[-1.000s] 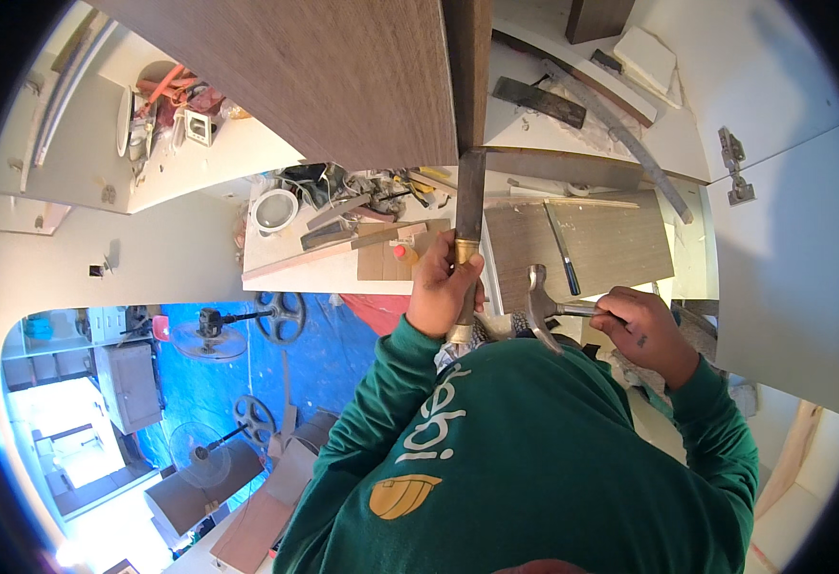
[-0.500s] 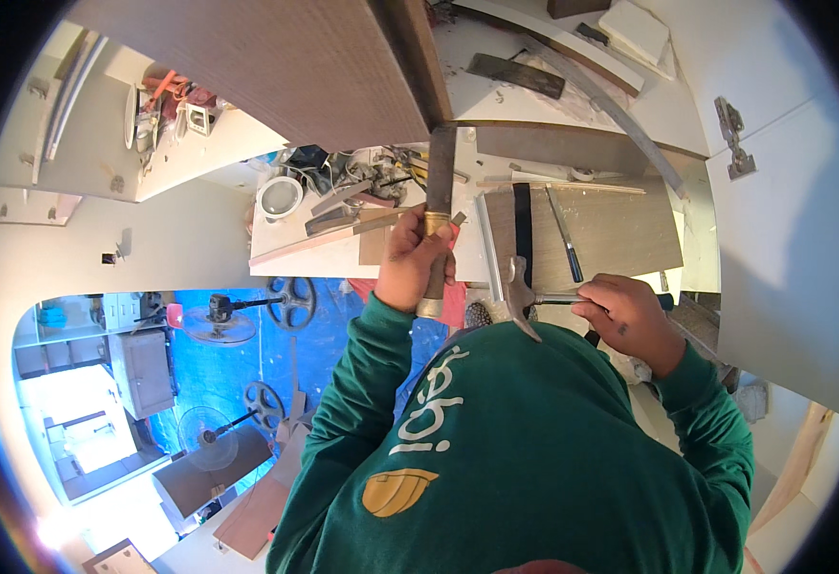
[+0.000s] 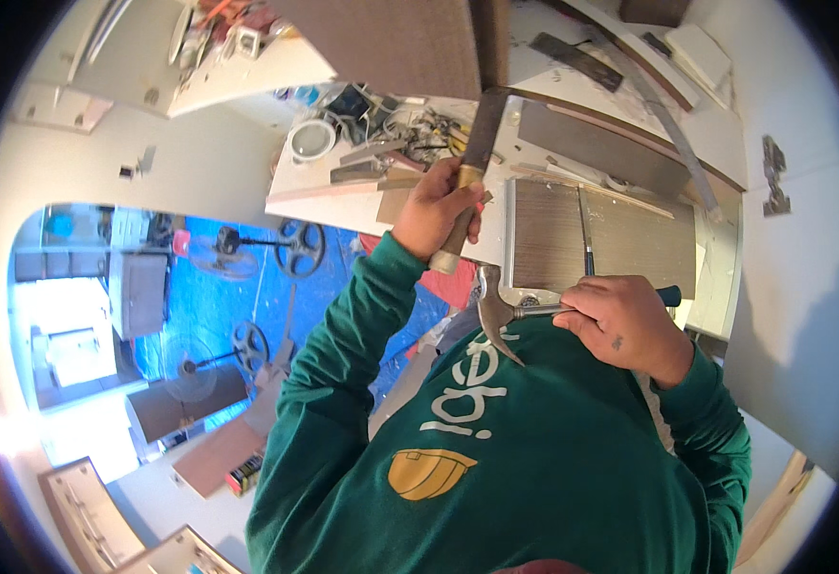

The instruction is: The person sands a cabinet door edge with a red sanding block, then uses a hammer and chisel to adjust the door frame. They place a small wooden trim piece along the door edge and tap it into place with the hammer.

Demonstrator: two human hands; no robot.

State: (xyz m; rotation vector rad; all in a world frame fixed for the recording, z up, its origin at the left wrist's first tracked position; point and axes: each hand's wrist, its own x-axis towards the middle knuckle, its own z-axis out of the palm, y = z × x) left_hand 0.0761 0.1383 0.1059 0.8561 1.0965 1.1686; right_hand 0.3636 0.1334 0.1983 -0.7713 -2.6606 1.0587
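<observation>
Left fingers (image 3: 460, 198) wrapped round chisel (image 3: 483, 132), right fingers (image 3: 582, 325) gripping claw hammer (image 3: 496, 312), brown panel (image 3: 396, 43) near chisel tip

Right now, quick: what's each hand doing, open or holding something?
Left hand: closed, holding a wood-handled chisel.
Right hand: closed, holding a claw hammer.

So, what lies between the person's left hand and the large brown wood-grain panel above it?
In the head view, a flat, dark metal blade lies between the left hand and that brown wood-grain panel.
</observation>
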